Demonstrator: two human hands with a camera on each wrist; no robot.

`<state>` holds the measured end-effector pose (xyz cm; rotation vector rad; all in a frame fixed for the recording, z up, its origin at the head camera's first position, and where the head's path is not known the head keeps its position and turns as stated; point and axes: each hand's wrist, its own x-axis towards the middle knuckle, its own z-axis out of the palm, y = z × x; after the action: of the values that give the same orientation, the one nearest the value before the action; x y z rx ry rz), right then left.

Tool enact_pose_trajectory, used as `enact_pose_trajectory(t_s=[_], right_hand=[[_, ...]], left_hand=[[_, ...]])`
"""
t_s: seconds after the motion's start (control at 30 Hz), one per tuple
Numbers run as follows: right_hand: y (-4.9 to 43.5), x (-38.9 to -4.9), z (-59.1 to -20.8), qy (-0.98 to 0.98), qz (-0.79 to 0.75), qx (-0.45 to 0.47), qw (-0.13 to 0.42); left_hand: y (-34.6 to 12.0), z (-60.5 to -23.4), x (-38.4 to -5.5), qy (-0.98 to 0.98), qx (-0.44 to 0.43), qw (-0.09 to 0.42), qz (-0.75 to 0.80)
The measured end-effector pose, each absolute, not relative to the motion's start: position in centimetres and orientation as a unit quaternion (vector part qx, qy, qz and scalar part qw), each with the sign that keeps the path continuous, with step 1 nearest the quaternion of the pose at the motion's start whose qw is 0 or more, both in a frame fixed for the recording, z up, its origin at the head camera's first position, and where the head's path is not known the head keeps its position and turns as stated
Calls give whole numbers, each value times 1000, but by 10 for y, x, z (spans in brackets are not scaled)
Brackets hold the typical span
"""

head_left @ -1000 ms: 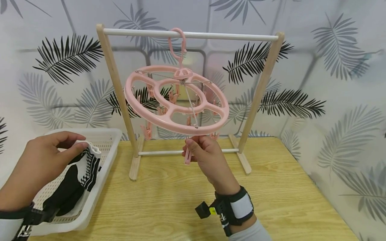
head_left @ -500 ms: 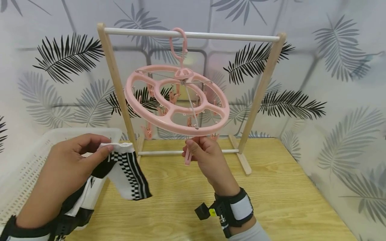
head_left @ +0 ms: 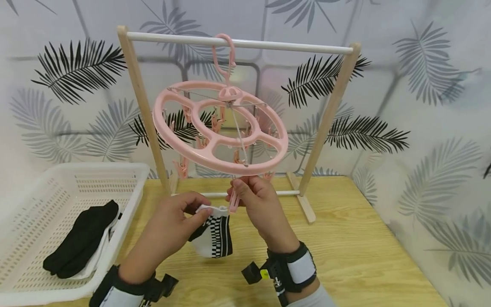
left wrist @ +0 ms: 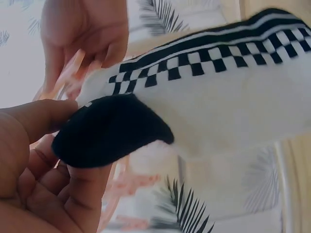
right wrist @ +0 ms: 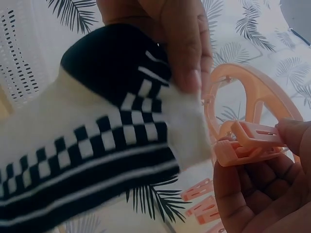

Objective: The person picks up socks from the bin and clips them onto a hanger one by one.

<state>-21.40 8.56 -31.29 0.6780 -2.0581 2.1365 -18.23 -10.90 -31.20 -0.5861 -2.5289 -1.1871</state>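
Note:
A white sock [head_left: 212, 238] with black checks and stripes hangs from my left hand [head_left: 174, 221], whose thumb and fingers pinch it by the cuff. My right hand [head_left: 262, 204] pinches a pink clothespin [head_left: 234, 201] that hangs under the front rim of a round pink drying hanger [head_left: 215, 164]. In the right wrist view the clothespin [right wrist: 252, 143] lies between thumb and fingers, and the sock's white cuff [right wrist: 189, 126] comes right up beside it. The left wrist view shows the sock's black heel patch [left wrist: 112, 128] near my left fingers.
A white plastic basket [head_left: 132, 183] at the left holds a black-and-white sock bundle [head_left: 84, 238]. The hanger hooks over the white rod [head_left: 291, 45] of a wooden stand [head_left: 330, 115] on the wood-grain table [head_left: 345, 243]. Several more pink clothespins [head_left: 182, 167] dangle beneath the hanger.
My left hand has lifted the checked sock out of the basket and carried it right, up beside the clothespin. My right hand stays on the clothespin.

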Motion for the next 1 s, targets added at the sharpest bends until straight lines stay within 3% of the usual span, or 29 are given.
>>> enact_pose_trajectory(t_s=[0.2,1.0], right_hand=[[85,-214,-314,-675,701,222,59],[91,-214,-317,-664,711,228,39]], left_hand=[[-91,-321,-182,-867,-234,139,-418],[-70,-322,-179,-842,-212,173,-465]])
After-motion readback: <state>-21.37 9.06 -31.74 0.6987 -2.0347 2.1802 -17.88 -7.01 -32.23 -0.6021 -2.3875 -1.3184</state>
